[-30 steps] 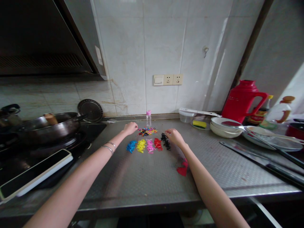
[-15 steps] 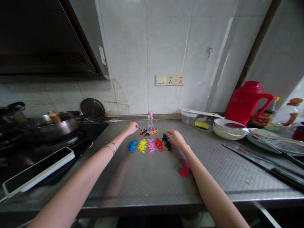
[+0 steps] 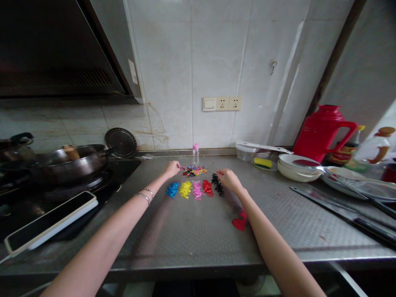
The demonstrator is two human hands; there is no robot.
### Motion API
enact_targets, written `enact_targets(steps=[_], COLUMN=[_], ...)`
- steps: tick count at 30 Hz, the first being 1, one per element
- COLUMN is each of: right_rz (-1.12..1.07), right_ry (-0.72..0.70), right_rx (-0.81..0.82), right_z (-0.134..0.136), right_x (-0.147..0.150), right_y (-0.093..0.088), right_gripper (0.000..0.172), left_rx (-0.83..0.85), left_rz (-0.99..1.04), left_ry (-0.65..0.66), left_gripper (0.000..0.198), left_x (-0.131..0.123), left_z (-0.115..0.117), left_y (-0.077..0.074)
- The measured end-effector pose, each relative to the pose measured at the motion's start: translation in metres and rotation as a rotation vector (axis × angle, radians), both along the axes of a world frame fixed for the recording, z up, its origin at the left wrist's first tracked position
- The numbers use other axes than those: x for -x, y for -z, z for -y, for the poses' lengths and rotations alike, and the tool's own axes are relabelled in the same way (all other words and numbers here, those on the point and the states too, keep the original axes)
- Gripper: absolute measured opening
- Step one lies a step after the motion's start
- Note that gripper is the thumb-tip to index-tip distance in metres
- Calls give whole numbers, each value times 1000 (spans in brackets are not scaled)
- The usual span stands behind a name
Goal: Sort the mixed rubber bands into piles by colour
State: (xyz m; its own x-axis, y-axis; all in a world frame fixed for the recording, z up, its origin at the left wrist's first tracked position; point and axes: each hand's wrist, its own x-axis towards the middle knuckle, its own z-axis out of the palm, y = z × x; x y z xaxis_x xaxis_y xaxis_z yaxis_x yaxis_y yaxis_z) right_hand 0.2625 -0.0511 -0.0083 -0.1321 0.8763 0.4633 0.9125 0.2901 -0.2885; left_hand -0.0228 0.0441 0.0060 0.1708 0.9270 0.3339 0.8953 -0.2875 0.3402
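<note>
Left hand point(image 3: 172, 168) has been lowered slightly, its fingers pinched at the left side of the mixed heap point(image 3: 194, 170) towards the desk's point(image 3: 198, 231) back edge; whether the reddish bit there is gripped cannot be told. Right hand point(image 3: 229, 180) is held, little shifted, with fingers bent by the black pile point(image 3: 218, 186); its grip cannot be told. Nearer the front edge, blue point(image 3: 172, 190), yellow point(image 3: 185, 190), pink point(image 3: 197, 190) and red piles point(image 3: 207, 188) are lined up. No visible transfer; colour separation judged unfinished.

Your left hand point(image 3: 172, 169) has open steel countertop point(image 3: 147, 172) to its left; a pink-capped bottle point(image 3: 196, 154) obstructs beyond, rightward.
</note>
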Motion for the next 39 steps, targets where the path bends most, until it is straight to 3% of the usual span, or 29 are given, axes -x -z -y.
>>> enact_targets(steps=[10, 17, 25, 34, 39], right_rz=[-12, -72, -386, -407, -469], right_ry=[-3, -25, -211, -212, -195], right_rx=[1, -8, 5, 165, 144], right_z=[0, -3, -30, -60, -66], right_x=[0, 3, 51, 94, 95], right_y=[1, 1, -10, -11, -6], right_gripper=[27, 26, 25, 56, 36], left_rx=[66, 96, 156, 237, 276], left_rz=[103, 288, 507, 568, 599], left_ry=[33, 77, 120, 232, 270], left_gripper=[16, 19, 24, 25, 27], left_x=[-4, -10, -24, -38, -40], left_z=[8, -2, 5, 12, 8], left_y=[-8, -7, -14, -15, -11])
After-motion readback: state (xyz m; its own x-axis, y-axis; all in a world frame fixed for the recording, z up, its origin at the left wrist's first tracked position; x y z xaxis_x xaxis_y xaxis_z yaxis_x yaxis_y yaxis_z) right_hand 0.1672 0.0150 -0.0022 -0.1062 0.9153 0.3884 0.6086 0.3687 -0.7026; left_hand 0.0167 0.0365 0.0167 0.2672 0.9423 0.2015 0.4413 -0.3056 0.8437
